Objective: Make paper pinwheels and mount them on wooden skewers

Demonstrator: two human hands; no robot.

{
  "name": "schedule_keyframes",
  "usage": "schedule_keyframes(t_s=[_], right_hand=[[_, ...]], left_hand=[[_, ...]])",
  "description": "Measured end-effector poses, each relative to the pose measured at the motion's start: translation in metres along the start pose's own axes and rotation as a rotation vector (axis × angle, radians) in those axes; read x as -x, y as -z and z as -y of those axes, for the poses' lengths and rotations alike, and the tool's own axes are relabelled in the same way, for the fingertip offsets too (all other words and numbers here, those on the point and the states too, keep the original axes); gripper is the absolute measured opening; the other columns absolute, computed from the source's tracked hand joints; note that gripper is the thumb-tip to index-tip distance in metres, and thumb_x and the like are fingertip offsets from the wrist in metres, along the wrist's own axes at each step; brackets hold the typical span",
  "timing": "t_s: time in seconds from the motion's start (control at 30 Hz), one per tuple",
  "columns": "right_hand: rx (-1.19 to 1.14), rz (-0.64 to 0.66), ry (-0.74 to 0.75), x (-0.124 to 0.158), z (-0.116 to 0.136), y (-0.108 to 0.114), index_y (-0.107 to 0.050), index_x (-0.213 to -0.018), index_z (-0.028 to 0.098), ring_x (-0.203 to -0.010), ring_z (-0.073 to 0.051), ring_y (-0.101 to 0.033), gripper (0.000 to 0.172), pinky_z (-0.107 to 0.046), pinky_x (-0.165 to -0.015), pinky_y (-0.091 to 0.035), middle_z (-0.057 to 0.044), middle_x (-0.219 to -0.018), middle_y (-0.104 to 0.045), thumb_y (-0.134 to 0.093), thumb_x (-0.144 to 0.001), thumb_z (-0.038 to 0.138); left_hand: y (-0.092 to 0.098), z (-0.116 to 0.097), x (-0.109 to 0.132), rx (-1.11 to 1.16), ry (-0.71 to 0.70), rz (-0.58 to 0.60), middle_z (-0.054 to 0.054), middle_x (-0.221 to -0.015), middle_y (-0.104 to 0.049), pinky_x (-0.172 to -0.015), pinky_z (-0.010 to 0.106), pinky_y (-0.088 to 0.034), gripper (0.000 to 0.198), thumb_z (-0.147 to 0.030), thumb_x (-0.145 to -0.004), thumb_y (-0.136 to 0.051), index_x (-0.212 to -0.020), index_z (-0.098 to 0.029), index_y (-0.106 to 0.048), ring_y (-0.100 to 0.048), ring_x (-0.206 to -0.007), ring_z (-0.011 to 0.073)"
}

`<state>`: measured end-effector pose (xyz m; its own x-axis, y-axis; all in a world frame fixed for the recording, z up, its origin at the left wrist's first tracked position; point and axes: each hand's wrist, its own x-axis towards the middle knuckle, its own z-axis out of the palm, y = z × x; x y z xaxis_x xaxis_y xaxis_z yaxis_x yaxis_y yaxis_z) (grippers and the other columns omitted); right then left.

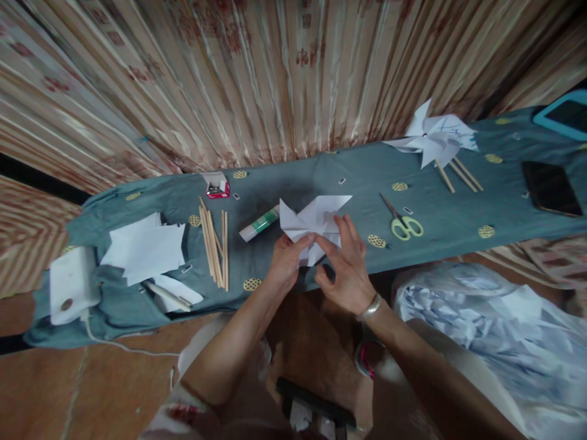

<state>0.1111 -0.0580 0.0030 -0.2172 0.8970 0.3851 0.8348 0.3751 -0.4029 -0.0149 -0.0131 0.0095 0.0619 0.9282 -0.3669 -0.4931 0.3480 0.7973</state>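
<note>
Over the front edge of the cloth-covered table, a white paper pinwheel (316,215) with folded blades is held up between my hands. My left hand (285,260) pinches it from the lower left, its thumb pressed near the centre. With fingers apart, my right hand (346,269) rests against the pinwheel's right side. Its index fingertip touches the centre beside my left thumb, while its own thumb stands away from the paper. Whether a pin sits under the fingertips is hidden. A green-and-white glue stick (260,223) lies just left of the pinwheel.
Green-handled scissors (400,221), finished pinwheels (433,137) on sticks and a dark phone (551,188) lie rightward. Leftward are wooden sticks (213,247), a small red box (217,187), paper sheets (151,247) and a white corded device (73,286). A plastic bag (495,324) holds paper scraps.
</note>
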Motion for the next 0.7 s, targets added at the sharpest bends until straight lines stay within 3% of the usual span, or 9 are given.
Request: schedule_keyframes(t_s=[0.27, 0.43, 0.7], right_hand=[[-0.084, -0.011, -0.005, 0.002, -0.003, 0.008, -0.046, -0.133, 0.026, -0.146, -0.037, -0.009, 0.057, -0.058, -0.111, -0.025, -0.005, -0.16, -0.008, -0.052, -0.077, 0.019], [-0.114, -0.008, -0.015, 0.003, -0.005, 0.012, -0.047, -0.133, 0.027, -0.146, -0.037, -0.009, 0.05, -0.059, -0.111, -0.025, -0.004, -0.16, -0.009, -0.05, -0.083, 0.025], [-0.143, -0.034, -0.039, 0.004, -0.008, 0.016, -0.055, -0.126, 0.022, -0.146, -0.036, -0.012, 0.04, -0.059, -0.112, -0.025, -0.005, -0.158, -0.016, -0.045, -0.089, 0.033]], left_hand=[[0.0, 0.001, -0.001, 0.015, 0.037, 0.037, 0.007, -0.08, -0.074, -0.072, 0.03, -0.049, 0.04, -0.031, -0.054, -0.084, -0.087, -0.012, -0.071, -0.067, -0.073, 0.0196], [-0.002, 0.004, -0.002, 0.008, 0.044, 0.035, 0.005, -0.075, -0.073, -0.071, 0.03, -0.048, 0.035, -0.031, -0.053, -0.084, -0.08, -0.014, -0.071, -0.066, -0.07, 0.0189], [-0.003, 0.008, -0.004, -0.093, -0.084, -0.008, 0.001, -0.074, -0.071, -0.066, 0.026, -0.047, 0.024, -0.024, -0.054, -0.081, -0.073, -0.015, -0.069, -0.061, -0.064, 0.0135]])
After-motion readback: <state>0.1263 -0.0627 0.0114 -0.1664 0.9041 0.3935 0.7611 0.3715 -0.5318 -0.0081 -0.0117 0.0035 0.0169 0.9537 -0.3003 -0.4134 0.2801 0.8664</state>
